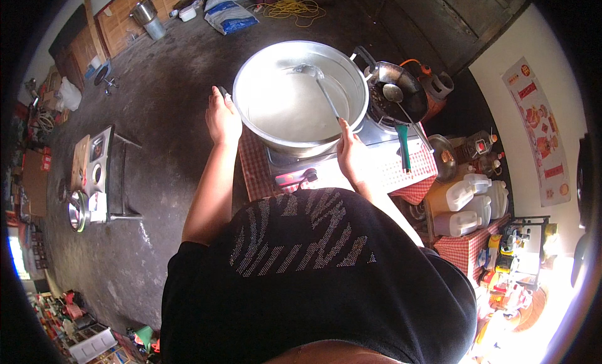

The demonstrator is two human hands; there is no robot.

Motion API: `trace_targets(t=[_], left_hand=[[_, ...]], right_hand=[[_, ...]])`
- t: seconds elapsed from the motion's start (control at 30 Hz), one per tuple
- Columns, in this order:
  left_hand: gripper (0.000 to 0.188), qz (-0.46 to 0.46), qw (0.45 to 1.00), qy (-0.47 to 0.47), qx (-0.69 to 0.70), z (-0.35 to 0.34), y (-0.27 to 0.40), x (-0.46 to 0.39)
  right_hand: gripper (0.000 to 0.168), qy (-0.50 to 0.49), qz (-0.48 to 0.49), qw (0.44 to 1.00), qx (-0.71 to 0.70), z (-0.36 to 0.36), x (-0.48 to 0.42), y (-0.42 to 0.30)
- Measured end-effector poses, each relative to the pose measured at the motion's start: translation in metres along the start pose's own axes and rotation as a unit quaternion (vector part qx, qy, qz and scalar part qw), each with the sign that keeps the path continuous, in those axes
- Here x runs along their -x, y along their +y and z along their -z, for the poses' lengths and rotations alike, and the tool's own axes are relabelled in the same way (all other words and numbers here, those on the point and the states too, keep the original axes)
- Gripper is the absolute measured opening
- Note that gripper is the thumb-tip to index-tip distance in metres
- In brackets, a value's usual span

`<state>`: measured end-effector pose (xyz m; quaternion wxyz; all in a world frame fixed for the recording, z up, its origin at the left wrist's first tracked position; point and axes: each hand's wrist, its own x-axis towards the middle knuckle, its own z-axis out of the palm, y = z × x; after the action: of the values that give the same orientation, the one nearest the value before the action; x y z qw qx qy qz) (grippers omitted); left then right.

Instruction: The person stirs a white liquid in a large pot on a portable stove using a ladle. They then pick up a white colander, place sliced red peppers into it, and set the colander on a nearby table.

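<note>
A large round metal pot (301, 145) stands on a stove (291, 168) in front of me. My left hand (223, 115) grips the pot's dark side handle at its left. In my right hand (352, 150) is the handle of a metal ladle (328, 95), whose head rests inside the pot near the far wall. The pale inside of the pot is partly washed out by glare, so its contents are hard to tell. Just right of the pot sits a dark wok (414, 93) with a green handle, and a metal spatula or spoon (392, 93) lies in it.
A red-checked cloth (254, 168) covers the table under the stove. To the right are an orange gas cylinder (437, 87), a pan (442, 159) and several plastic jugs (456, 224). At left stands a low table (106, 175). Sacks (230, 18) and a yellow cable (294, 8) lie ahead.
</note>
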<state>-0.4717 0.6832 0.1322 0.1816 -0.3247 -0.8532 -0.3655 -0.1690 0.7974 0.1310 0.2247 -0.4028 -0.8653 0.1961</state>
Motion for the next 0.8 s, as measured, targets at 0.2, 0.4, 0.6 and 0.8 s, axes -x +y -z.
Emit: trace_targets(t=[0.2,0.4,0.6,0.8], left_hand=[[0.050,-0.006,1.000,0.000,-0.011,-0.001,-0.004,-0.001],[0.051,-0.007,1.000,-0.001,-0.017,0.001,-0.004,0.000],[0.060,0.018,0.995,-0.043,0.094,0.005,-0.015,-0.001],[0.073,0.102,0.950,-0.122,0.267,0.030,-0.024,0.038]], right_hand=[[0.038,0.009,0.028,1.000,-0.001,0.012,-0.002,-0.002],[0.028,0.015,0.017,0.999,0.039,0.023,-0.010,-0.006],[0.026,-0.008,0.031,0.994,0.108,0.035,-0.050,-0.015],[0.025,-0.039,0.088,0.986,0.137,-0.005,-0.104,-0.009]])
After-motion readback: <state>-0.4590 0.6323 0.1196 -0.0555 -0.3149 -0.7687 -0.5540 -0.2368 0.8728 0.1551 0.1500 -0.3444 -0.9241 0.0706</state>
